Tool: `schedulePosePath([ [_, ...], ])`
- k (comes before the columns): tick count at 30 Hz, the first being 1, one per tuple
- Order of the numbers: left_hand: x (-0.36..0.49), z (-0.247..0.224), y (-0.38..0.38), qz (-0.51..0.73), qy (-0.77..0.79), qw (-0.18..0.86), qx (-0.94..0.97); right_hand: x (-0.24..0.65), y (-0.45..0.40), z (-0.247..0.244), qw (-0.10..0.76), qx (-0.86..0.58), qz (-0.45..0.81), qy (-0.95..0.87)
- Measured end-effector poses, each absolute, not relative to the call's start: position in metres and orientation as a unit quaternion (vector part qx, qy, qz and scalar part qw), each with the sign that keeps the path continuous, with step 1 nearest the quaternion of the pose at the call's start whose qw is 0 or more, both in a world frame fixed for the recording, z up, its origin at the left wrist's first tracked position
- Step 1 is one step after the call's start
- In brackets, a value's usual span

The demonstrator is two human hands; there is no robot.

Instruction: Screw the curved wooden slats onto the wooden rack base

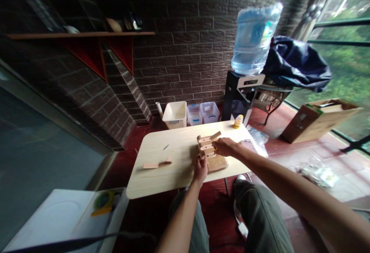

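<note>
On the pale table (179, 141) lies a row of light wooden pieces (206, 140) with dark holes, seemingly joined into one part. My left hand (200, 168) is closed at its near left corner, thumb and fingers against the wood. My right hand (224, 146) is closed over its right side; a bit of yellow shows at the fingers, but what they hold is hidden. Just below the wood is a flat brown packet (217, 164) in clear wrap. Farther left rests a separate wooden piece (157, 164), with small dark metal bits (165, 147) behind it.
A yellow-capped bottle (238, 122) stands at the far right corner of the table. Beyond are a cream bin (175, 114), clear plastic boxes (202, 112) and a water dispenser (241, 95). A cardboard box (309, 123) and plastic bags (318, 174) sit on the floor at right.
</note>
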State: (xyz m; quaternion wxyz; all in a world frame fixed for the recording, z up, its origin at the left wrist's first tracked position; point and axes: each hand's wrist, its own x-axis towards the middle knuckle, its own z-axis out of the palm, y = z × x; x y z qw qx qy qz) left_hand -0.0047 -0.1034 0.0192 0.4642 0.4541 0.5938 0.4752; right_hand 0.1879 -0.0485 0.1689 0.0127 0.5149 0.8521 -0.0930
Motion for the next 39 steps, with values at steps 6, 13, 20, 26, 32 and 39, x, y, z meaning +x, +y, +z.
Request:
schedulePosePath([
  [6,-0.008,0.029,-0.104,0.475,0.577,0.49,0.449,0.242,-0.073,0.162,-0.165,0.56,-0.244,0.774],
  [13,-0.008,0.041,-0.112,0.462,0.628,0.418,0.466,0.255,-0.123,0.098,-0.373,0.527,-0.415,0.641],
  [20,0.01,0.063,-0.153,0.445,0.654,0.298,0.534,0.238,-0.164,0.037,-0.474,0.5,-0.545,0.477],
  [26,0.031,0.086,-0.121,0.42,0.608,0.294,0.606,0.238,-0.192,0.0,-0.524,0.492,-0.606,0.342],
  [32,0.043,0.086,-0.107,0.417,0.599,0.332,0.598,0.234,-0.194,-0.014,-0.533,0.464,-0.646,0.289],
  [39,0.042,0.107,-0.105,0.435,0.595,0.401,0.544,0.221,-0.188,-0.012,-0.543,0.435,-0.668,0.264],
])
